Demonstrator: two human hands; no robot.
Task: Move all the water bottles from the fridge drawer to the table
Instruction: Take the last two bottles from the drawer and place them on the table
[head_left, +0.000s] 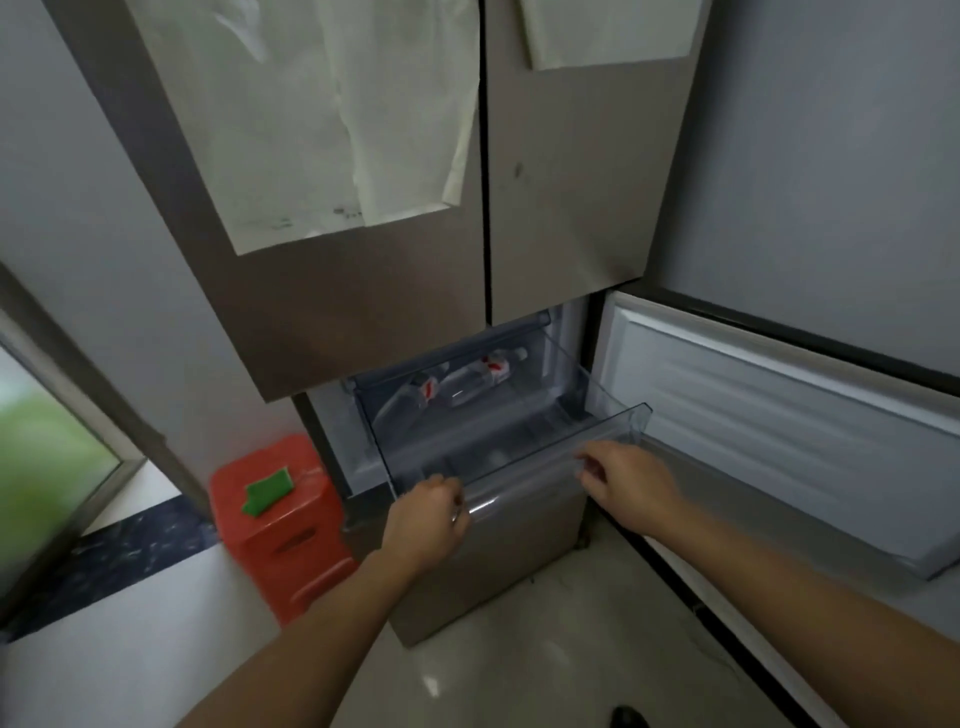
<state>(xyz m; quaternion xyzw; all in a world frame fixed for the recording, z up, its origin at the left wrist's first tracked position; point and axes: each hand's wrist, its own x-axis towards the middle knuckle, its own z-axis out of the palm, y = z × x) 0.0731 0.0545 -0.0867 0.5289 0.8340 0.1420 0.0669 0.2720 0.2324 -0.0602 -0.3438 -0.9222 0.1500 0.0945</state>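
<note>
Gripping the drawer (498, 415) front rim, left hand (431, 512) and right hand (621, 475) sit nearest the viewer, while bottles (467, 382) lie lengthwise at its back-left, closer to the left hand.

Head-worn view, down onto fridge drawer (519, 447)

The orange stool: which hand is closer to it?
Left. The left hand grips the drawer front just right of the orange stool; the right hand is farther right.
</note>
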